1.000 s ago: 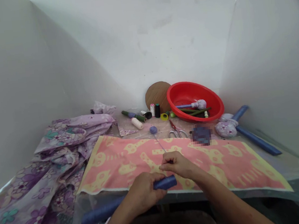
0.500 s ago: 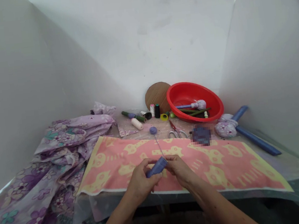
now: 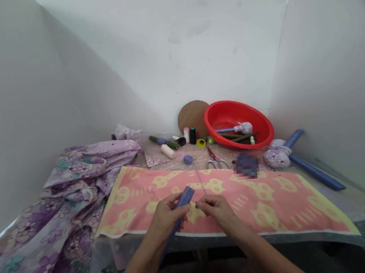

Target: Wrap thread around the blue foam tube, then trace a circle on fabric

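Note:
My left hand (image 3: 165, 217) is closed round a blue stick (image 3: 183, 199) whose top end points up and away from me. My right hand (image 3: 216, 208) is pinched just to the right of the stick's tip, on a thin thread or needle (image 3: 200, 181) that runs up toward a small purple ball (image 3: 188, 159). Both hands hover over the near edge of a pink and yellow patterned cloth (image 3: 274, 205) spread on the table.
A red basin (image 3: 238, 124) with sticks and a fabric ball stands at the back right. Thread spools (image 3: 189, 135), scissors (image 3: 216, 160), a round wooden board (image 3: 193, 113), two blue sticks (image 3: 313, 170) and purple floral fabric (image 3: 68, 196) lie around.
The blue stick has swung from lying level below the table edge to pointing upward in my left hand. Both hands rose over the cloth, and my right hand stayed pinched near the tip.

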A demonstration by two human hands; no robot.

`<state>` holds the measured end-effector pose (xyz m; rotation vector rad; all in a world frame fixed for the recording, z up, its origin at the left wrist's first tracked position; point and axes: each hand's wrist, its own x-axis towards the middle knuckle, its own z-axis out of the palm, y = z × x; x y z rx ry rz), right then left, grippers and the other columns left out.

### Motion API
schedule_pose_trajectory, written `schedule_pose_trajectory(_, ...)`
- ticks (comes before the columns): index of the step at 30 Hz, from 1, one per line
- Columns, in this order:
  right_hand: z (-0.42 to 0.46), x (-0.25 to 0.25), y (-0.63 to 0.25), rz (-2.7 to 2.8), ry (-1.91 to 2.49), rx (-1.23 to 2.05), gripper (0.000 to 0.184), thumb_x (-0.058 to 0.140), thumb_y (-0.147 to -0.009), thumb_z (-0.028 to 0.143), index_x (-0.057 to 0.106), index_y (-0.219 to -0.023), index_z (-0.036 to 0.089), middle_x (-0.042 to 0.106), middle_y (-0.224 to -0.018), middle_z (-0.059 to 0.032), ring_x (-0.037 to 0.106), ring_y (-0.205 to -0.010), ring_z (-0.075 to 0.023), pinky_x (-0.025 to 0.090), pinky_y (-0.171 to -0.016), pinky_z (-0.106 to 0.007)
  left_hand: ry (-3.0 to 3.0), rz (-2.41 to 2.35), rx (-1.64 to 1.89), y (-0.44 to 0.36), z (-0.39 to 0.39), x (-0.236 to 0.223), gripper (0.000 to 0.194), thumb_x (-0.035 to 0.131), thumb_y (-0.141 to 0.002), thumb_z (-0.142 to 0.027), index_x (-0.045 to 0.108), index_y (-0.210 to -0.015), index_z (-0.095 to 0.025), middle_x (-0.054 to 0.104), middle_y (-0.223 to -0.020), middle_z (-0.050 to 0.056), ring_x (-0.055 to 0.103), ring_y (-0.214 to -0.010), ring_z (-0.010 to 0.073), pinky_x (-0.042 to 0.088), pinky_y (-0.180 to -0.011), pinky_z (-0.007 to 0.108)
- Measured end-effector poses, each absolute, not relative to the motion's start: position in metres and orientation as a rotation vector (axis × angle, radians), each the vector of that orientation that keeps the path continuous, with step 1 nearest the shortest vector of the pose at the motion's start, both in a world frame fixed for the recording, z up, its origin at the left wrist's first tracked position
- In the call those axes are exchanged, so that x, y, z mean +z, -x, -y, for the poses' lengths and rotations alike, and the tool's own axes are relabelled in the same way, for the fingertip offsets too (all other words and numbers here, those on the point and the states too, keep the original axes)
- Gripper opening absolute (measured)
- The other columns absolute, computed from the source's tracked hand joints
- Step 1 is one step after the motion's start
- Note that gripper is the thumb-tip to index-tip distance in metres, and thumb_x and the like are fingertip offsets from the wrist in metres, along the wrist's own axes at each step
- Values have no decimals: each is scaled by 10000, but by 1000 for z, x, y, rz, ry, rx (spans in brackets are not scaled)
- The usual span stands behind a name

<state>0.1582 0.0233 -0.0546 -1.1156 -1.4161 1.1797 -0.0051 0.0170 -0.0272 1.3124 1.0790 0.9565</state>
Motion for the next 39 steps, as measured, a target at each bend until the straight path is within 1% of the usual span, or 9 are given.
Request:
schedule_pose_trajectory(8, -14, -58, -164, 1565, 1172, 998, 189, 560, -668, 312, 593, -572, 153, 443, -498, 22, 375, -499, -101, 291, -484, -220, -1352, -1147, 967, 3, -19, -32, 436, 628, -611, -326, 568, -983, -107, 491, -428, -62, 423, -312, 68, 328, -328, 176)
schedule_pose_trajectory(12, -10, -60, -165, 1672, 1227, 821, 200, 532, -698, 276, 595, -549, 158, 443, -476, 19, 393, -487, -105, 285, -473, -217, -1337, -1167, 986, 2, -20, -37, 462, 633, -592, -321, 563, -993, -104, 492, -442, -62, 418, -311, 67, 318, -321, 175)
schedule_pose_trajectory(15, -9, -61, -166, 1741, 1237, 676, 200, 522, -713, 260, 608, -560, 163, 494, -502, 7, 433, -499, -113, 303, -487, -219, -1369, -1197, 970, 2, -20, -39, 467, 618, -592, -303, 558, -1008, -100, 486, -447, -65, 402, -312, 66, 310, -323, 178)
schedule_pose_trajectory(21, -8, -48, -165, 1895, 1207, 472, 181, 527, -723, 237, 640, -594, 181, 564, -537, -11, 482, -505, -118, 326, -509, -223, -1633, -1378, 914, 6, -19, -37, 404, 562, -630, -286, 580, -1009, -145, 551, -537, -40, 463, -418, 99, 344, -416, 193)
schedule_pose_trajectory(25, -8, -37, -164, 2007, 1128, 355, 185, 510, -756, 255, 662, -667, 201, 557, -551, -10, 495, -517, -110, 321, -506, -216, -1878, -1378, 830, 7, -15, -29, 306, 524, -646, -257, 625, -929, -196, 634, -718, -10, 534, -602, 141, 356, -536, 196)
schedule_pose_trajectory(27, -9, -32, -164, 2071, 1110, 273, 184, 502, -770, 267, 666, -707, 211, 559, -598, -17, 505, -560, -114, 323, -525, -217, -1955, -1366, 764, 7, -13, -27, 250, 507, -645, -236, 642, -854, -208, 638, -728, -13, 539, -642, 149, 347, -561, 192)
schedule_pose_trajectory(30, -12, -27, -164, 2177, 1110, 170, 168, 516, -772, 277, 667, -724, 219, 570, -686, -28, 513, -641, -124, 325, -558, -223, -2005, -1357, 671, 7, -11, -30, 214, 502, -635, -229, 648, -790, -210, 623, -674, -23, 527, -610, 142, 326, -543, 186)
schedule_pose_trajectory(35, -22, -24, -164, 2267, 1116, 195, 114, 573, -725, 235, 672, -671, 218, 569, -667, -14, 513, -658, -128, 312, -544, -221, -1981, -1277, 569, 6, -8, -35, 216, 504, -634, -252, 654, -780, -200, 559, -593, -41, 489, -556, 125, 279, -480, 173)
schedule_pose_trajectory(39, -30, -27, -167, 2174, 1091, 486, 84, 618, -677, 242, 675, -627, 204, 555, -616, 3, 503, -598, -109, 319, -531, -211, -1945, -1241, 523, 5, -5, -32, 232, 498, -631, -242, 661, -788, -193, 542, -579, -40, 456, -520, 114, 275, -468, 174)
